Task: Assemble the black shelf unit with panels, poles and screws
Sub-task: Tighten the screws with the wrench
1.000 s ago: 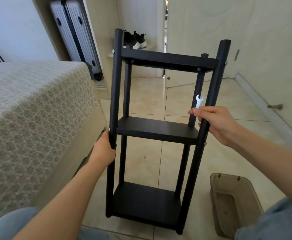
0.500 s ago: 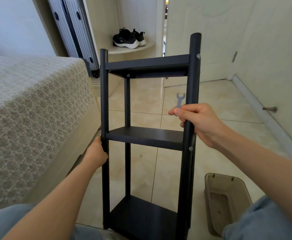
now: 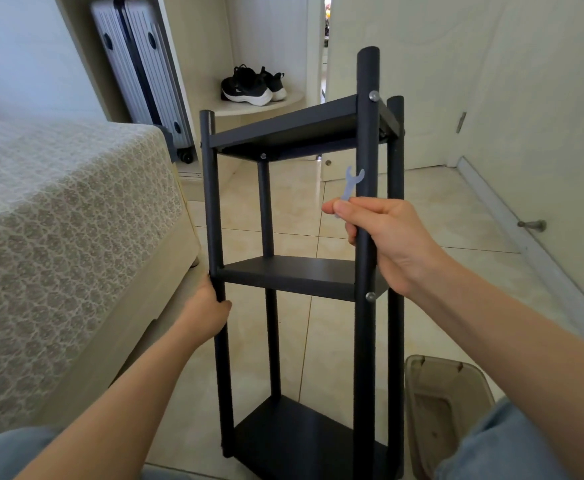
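A bed [image 3: 58,220] with a patterned cover fills the left of the frame, and a grey suitcase [image 3: 141,74] stands upright against the wall at the upper left. Just right of the bed's corner, the left hand [image 3: 204,313] has its fingers curled round the left front pole [image 3: 214,202], gripping it just below the middle panel [image 3: 290,275]. The black shelf unit [image 3: 273,341] stands upright on the tiled floor in the centre of the frame, turned at an angle, with a top panel [image 3: 283,129], the middle one and a bottom panel [image 3: 294,434] set between four poles. Behind it, at the upper centre, a pair of black shoes [image 3: 252,86] sits on a low curved ledge. The right hand [image 3: 387,237] wraps round the right front pole [image 3: 365,150] between the top and middle panels, while its thumb and forefinger pinch a small flat wrench [image 3: 351,183], open end pointing up. Silver screws [image 3: 373,95] show on that pole at the top and middle panels. At the lower right a brown translucent bin [image 3: 446,403] sits on the floor near the shelf unit's foot.
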### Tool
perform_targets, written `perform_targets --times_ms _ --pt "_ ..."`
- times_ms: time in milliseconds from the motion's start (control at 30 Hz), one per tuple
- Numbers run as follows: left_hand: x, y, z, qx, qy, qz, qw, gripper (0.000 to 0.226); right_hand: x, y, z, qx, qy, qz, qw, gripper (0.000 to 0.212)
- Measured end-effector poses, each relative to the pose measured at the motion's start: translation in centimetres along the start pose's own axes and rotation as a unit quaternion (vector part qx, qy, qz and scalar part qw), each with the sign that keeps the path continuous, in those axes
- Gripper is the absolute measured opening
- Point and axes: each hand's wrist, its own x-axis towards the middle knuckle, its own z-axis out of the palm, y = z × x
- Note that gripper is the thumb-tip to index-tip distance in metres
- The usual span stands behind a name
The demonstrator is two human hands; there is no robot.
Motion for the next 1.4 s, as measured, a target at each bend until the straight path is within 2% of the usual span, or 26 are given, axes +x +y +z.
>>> perform_targets --times_ms 100,200,333,467,600,733,933,1133,1400 --pt "-1.6 1.9 0.0 0.033 -0.014 0.046 0.998 0.064 -0.1 -0.3 0.8 -0.003 -0.018 -0.005 1.000 0.047" --pt "-3.9 4.0 0.0 0.054 -0.022 0.135 0.989 0.062 0.1 -0.5 1.2 -0.002 -0.023 -0.014 1.000 0.046" --pt "-7.1 6.2 0.3 0.042 -0.070 0.257 0.963 0.061 0.4 -0.6 1.4 -0.002 -0.032 -0.014 0.999 0.017" --pt "-8.4 7.6 1.2 0.042 -0.111 0.311 0.943 0.072 0.4 -0.4 2.1 -0.031 -0.060 -0.036 0.997 0.014" --pt "-8.3 8.2 1.0 0.059 -0.126 0.313 0.939 0.073 0.5 -0.3 3.1 -0.085 -0.081 -0.064 0.991 0.015" --pt "-7.6 8.2 -0.4 0.069 -0.170 0.305 0.934 0.056 0.7 -0.3 3.3 -0.092 -0.107 -0.066 0.988 0.015" --pt "-7.2 8.0 -1.1 0.056 -0.171 0.313 0.932 0.061 0.8 -0.3 4.0 -0.074 -0.092 -0.074 0.990 0.015" --pt "-7.0 7.6 -1.1 0.017 -0.196 0.287 0.937 0.064 0.7 -0.5 4.6 -0.073 -0.091 -0.086 0.989 0.014" --pt "-6.5 7.0 -1.3 -0.025 -0.193 0.289 0.937 0.073 1.0 -0.5 4.3 -0.098 -0.130 -0.090 0.983 0.015"
